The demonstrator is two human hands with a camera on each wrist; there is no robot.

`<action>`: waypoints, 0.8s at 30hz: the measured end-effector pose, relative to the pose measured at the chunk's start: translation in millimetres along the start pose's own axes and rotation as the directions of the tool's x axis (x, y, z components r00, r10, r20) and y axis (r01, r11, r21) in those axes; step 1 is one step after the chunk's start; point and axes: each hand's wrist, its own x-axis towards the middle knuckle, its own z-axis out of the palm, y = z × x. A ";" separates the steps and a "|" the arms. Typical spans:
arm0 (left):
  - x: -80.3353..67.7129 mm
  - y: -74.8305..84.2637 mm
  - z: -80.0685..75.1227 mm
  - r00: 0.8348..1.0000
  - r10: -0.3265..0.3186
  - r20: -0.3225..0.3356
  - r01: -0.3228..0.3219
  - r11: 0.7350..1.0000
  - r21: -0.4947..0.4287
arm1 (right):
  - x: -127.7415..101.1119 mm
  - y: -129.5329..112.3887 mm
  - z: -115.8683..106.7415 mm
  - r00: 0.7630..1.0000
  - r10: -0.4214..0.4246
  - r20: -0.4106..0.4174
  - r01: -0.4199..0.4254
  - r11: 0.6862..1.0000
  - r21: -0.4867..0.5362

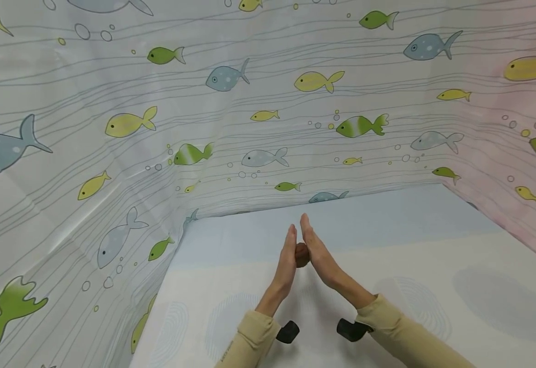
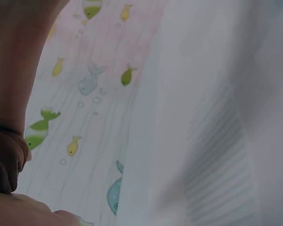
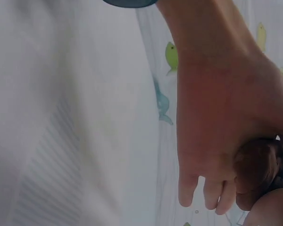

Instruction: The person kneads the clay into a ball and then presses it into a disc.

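Note:
Above the table, my two hands stand palm to palm with their fingers straight and pointing away from me. My left hand point(image 1: 287, 260) and my right hand point(image 1: 319, 255) press a small brown lump point(image 1: 302, 254) between the palms; only a sliver of it shows in the head view. In the right wrist view the brown lump point(image 3: 257, 165) sits against the palm of the right hand point(image 3: 217, 117), whose fingers stay straight. The left wrist view shows the lump point(image 2: 7, 162) at its left edge, below the left hand point(image 2: 14, 61).
A pale cloth with faint blue-grey shapes covers the table point(image 1: 433, 286). Fish-print curtains point(image 1: 258, 117) close it in on the left, back and right. Black camera mounts point(image 1: 288, 331) sit at both beige-sleeved wrists.

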 end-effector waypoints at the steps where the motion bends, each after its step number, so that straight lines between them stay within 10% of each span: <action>1: -0.4 0.3 1.5 1.000 0.018 0.000 -0.018 1.000 0.001 | 1.3 0.5 -1.0 1.000 0.007 -0.012 -0.007 1.000 0.005; 6: -3.5 3.9 9.9 0.990 0.139 0.032 -0.139 0.990 0.016 | 10.7 -1.6 -5.9 0.994 0.061 -0.088 -0.060 0.998 0.022; 24: -23.4 21.3 25.1 0.987 0.159 0.024 -0.160 0.986 0.044 | 22.1 14.9 -17.4 0.969 0.205 -0.139 -0.196 0.977 0.079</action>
